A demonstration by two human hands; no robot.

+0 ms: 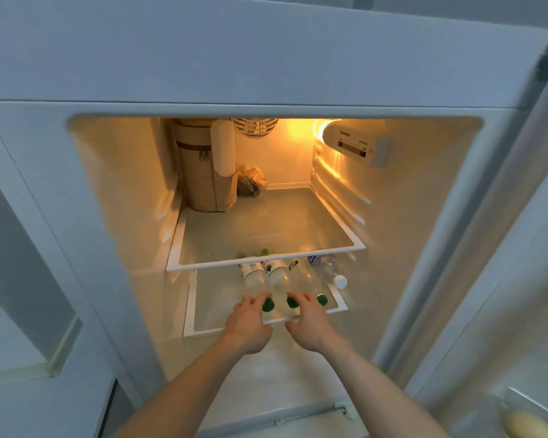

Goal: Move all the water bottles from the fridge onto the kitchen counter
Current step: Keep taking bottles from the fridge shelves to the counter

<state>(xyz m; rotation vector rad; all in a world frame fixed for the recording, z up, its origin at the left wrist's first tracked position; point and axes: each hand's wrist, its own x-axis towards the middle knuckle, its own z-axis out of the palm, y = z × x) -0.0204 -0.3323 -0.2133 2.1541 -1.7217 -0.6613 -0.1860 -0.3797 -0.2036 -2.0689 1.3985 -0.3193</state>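
While fridge open | lower shelf: 4 bottles lying | L hand & R hand fingers curled on green-cap necks

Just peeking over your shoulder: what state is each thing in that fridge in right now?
Fridge: open, light on.
Green-capped bottles: three lying on the lower shelf.
White-capped bottle: lying beside them.
Left hand: fingers at a green cap.
Right hand: fingers at another green cap.
Tan bag: upright on the upper shelf.

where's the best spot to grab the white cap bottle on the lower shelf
Probably the neck just behind the white cap, reached from the front right. The white cap bottle lies on its side, cap toward the door, right of the green-capped bottles.
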